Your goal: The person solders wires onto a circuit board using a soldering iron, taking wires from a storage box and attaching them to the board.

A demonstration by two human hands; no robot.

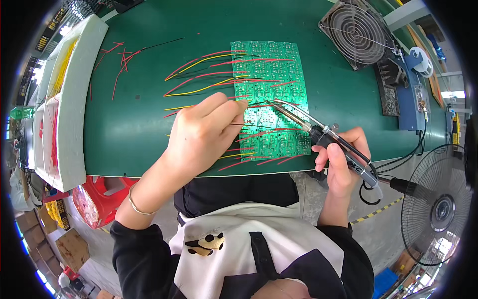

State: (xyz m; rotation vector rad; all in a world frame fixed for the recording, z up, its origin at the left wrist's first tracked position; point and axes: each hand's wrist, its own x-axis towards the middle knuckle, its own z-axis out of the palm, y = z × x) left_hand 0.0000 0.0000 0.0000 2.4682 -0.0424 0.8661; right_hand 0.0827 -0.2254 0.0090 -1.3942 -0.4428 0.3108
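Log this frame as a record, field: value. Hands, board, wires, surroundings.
left hand: left hand over board's left part, fingertips apparently pinching a dark wire
right hand: right hand grips soldering iron, tip over board; contact unclear
board: green circuit board on green table
wires: red wires and yellow wires, several overhanging board's left edge
left: white foam tray
upper right: square fan
lower right: round fan

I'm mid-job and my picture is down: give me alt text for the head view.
The right hand holds a soldering iron, its tip over a green circuit-board panel bearing red, yellow and black wires; the left hand appears to pinch a thin wire near that tip. At left is a white foam tray of wires.
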